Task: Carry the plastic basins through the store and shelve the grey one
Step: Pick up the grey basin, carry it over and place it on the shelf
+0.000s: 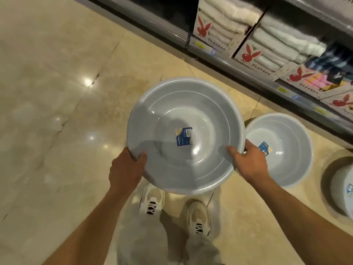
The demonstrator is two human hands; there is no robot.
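Over a glossy beige marble floor, the left hand and right hand clasp the near rim of a round grey plastic basin at centre, a second grey basin at 3 o'clock beside dark shelving of boxed towels.

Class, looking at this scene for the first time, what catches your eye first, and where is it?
The large round grey plastic basin fills the centre, gripped at its near rim by the left hand and right hand. A smaller grey basin rests on the floor to its right.
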